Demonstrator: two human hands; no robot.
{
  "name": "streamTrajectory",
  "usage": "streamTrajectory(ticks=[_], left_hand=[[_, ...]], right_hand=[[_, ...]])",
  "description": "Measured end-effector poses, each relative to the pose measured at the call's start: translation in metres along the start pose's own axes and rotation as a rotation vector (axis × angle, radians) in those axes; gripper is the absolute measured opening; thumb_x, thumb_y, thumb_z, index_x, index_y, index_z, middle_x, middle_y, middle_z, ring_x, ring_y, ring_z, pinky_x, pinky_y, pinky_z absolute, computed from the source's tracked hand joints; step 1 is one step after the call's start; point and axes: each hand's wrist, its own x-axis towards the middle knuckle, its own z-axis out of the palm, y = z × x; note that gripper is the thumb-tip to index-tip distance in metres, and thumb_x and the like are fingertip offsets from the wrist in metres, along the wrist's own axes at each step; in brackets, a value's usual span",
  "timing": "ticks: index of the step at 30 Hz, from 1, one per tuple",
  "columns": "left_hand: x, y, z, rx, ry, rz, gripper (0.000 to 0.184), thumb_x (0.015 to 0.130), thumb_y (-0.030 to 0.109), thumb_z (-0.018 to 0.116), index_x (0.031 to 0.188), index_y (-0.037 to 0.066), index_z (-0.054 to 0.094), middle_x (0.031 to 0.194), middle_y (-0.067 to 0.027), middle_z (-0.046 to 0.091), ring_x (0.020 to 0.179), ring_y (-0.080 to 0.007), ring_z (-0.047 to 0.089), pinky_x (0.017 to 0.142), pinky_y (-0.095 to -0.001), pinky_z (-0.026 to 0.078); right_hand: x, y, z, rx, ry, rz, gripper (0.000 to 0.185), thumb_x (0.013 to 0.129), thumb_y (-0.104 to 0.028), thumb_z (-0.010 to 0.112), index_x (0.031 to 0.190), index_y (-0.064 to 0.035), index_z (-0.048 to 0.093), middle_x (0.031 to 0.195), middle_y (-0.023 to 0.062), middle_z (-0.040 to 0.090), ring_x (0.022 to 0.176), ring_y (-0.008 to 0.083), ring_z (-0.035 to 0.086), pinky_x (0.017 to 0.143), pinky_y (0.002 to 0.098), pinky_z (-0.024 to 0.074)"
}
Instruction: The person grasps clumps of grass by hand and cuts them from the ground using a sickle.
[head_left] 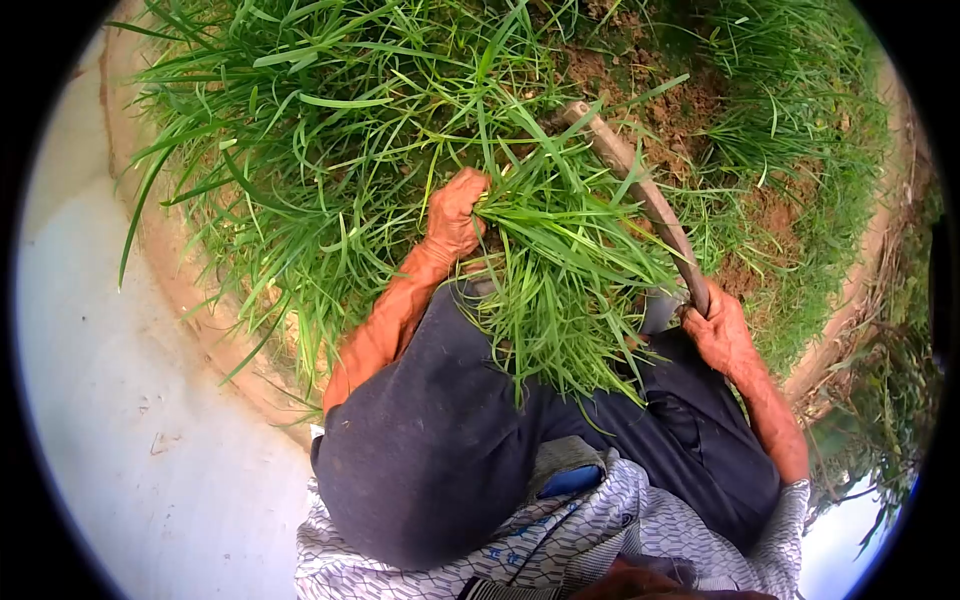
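Grass bunch: a thick sheaf of long green blades (570,265) lies between the two hands, its tips fanning toward the right and drooping over the person's lap.
Left hand: the left hand (458,212) is clenched around the gathered end of the sheaf, thumb side toward the blades, with the forearm coming up past the outer side of the bent knee.
Curved wood: a brown, bowed wooden piece (645,185) slants from the right hand up and toward the left, its blunt cut end reaching in among the grass; whether a blade is fixed to it cannot be told.
Right hand: the right hand (720,330) grasps the lower end of that wood, fingers wrapped about it, just beside the drooping tips of the sheaf.
Legs: dark trousers (430,450) cover both bent legs, with the sheaf hanging over them.
Shirt: a pale patterned shirt (640,510) shows at the bottom, beside a small blue patch (570,482).
Standing grass: dense growth (300,120) fills the ground ahead and to the left.
Soil: reddish-brown earth (650,75) shows between clumps, beyond the wood.
Borders: a smooth pale surface (120,400) spreads at the far left; leafy plants (880,390) edge the right.
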Motion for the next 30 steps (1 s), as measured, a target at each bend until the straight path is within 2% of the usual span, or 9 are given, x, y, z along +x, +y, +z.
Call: streamTrajectory(ticks=[8,10,17,22,24,25,27,28,30], left_hand=[[-0.005,0.009,-0.002,-0.100,0.054,-0.077,0.023,0.075,-0.001,0.060,0.097,0.000,0.062,0.080,-0.0144,0.055,0.074,-0.0347,0.057,0.063,-0.0380,0.047],[-0.001,0.007,0.000,-0.091,0.099,-0.063,0.017,0.077,0.005,0.069,0.092,0.002,0.064,0.077,-0.0103,0.057,0.068,-0.0282,0.057,0.061,-0.0350,0.046],[-0.016,0.002,-0.004,-0.094,0.085,-0.132,0.027,0.071,-0.003,0.065,0.097,0.001,0.062,0.084,-0.0148,0.060,0.078,-0.0353,0.061,0.067,-0.0385,0.050],[-0.004,0.009,-0.010,-0.087,0.034,-0.194,0.028,0.071,-0.005,0.058,0.098,0.003,0.061,0.085,-0.0154,0.058,0.077,-0.0361,0.060,0.067,-0.0379,0.050],[-0.004,0.012,-0.016,-0.111,0.060,-0.171,0.021,0.080,-0.004,0.056,0.099,0.002,0.063,0.090,-0.0132,0.063,0.079,-0.0320,0.063,0.069,-0.0357,0.051],[-0.008,0.024,-0.026,-0.644,0.322,-0.425,0.018,0.085,0.000,0.058,0.102,0.001,0.064,0.095,-0.0119,0.065,0.080,-0.0293,0.064,0.071,-0.0344,0.051],[-0.005,0.030,-0.053,-0.788,0.511,-0.592,0.021,0.092,0.014,0.062,0.107,-0.001,0.066,0.104,-0.0104,0.067,0.085,-0.0237,0.064,0.076,-0.0325,0.051],[0.001,0.031,-0.072,-0.404,0.427,-0.507,0.030,0.094,0.024,0.064,0.109,-0.002,0.066,0.107,-0.0103,0.067,0.088,-0.0209,0.065,0.079,-0.0320,0.051],[0.008,0.032,-0.091,-0.239,0.358,-0.805,0.042,0.090,0.037,0.066,0.111,0.001,0.068,0.111,-0.0104,0.066,0.102,-0.0199,0.060,0.092,-0.0388,0.046]], right_hand=[[-0.006,-0.033,-0.022,0.047,-0.076,0.102,0.021,0.082,-0.016,0.061,0.092,-0.0006,0.052,0.068,0.0071,0.048,0.065,0.0167,0.045,0.062,0.0339,0.0426],[-0.005,-0.037,-0.025,0.087,-0.069,0.152,0.020,0.081,-0.015,0.062,0.092,-0.0008,0.052,0.068,0.0062,0.048,0.065,0.0154,0.044,0.062,0.0330,0.0422],[-0.022,-0.065,-0.051,-0.036,-0.041,0.245,0.023,0.078,-0.016,0.066,0.088,-0.0006,0.052,0.067,0.0005,0.044,0.064,0.0130,0.040,0.057,0.0314,0.0365],[-0.083,-0.032,-0.089,0.506,0.207,0.312,0.022,0.082,-0.010,0.067,0.076,-0.0087,0.046,0.056,-0.0064,0.038,0.042,0.0030,0.033,0.038,0.0216,0.0241],[-0.071,-0.035,-0.086,0.557,0.236,0.289,0.022,0.081,-0.010,0.067,0.077,-0.0080,0.046,0.056,-0.0051,0.041,0.039,0.0042,0.034,0.035,0.0223,0.0235],[-0.065,-0.040,-0.081,0.575,0.218,0.275,0.022,0.081,-0.009,0.067,0.077,-0.0078,0.046,0.056,-0.0047,0.042,0.039,0.0045,0.035,0.035,0.0224,0.0249],[-0.047,-0.038,-0.072,0.548,0.195,0.284,0.021,0.079,-0.009,0.067,0.078,-0.0075,0.047,0.055,-0.0038,0.042,0.037,0.0054,0.037,0.035,0.0225,0.0276],[-0.039,-0.035,-0.066,0.528,0.176,0.272,0.021,0.079,-0.010,0.068,0.078,-0.0078,0.047,0.056,-0.0038,0.043,0.038,0.0057,0.037,0.035,0.0229,0.0279],[-0.034,-0.035,-0.064,0.470,0.108,0.246,0.021,0.079,-0.012,0.068,0.078,-0.0084,0.048,0.057,-0.0039,0.044,0.038,0.0059,0.038,0.034,0.0232,0.0287]])
